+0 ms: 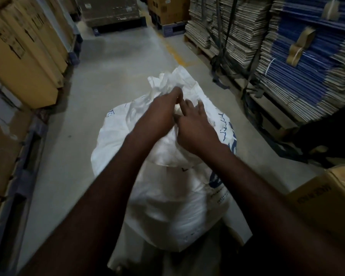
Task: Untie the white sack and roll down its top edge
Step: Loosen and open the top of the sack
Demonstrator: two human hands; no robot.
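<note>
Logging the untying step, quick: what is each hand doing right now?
Left hand: pinching the white sack at its gathered neck.
Right hand: fingers spread, resting on the neck.

Bare forearms, no sleeves

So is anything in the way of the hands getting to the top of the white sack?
Nothing visible is. Both hands are already at the gathered neck of the white sack: the left hand reaches into the bunched fabric, and the right hand rests on it beside the left. The tie itself can't be made out.
</note>
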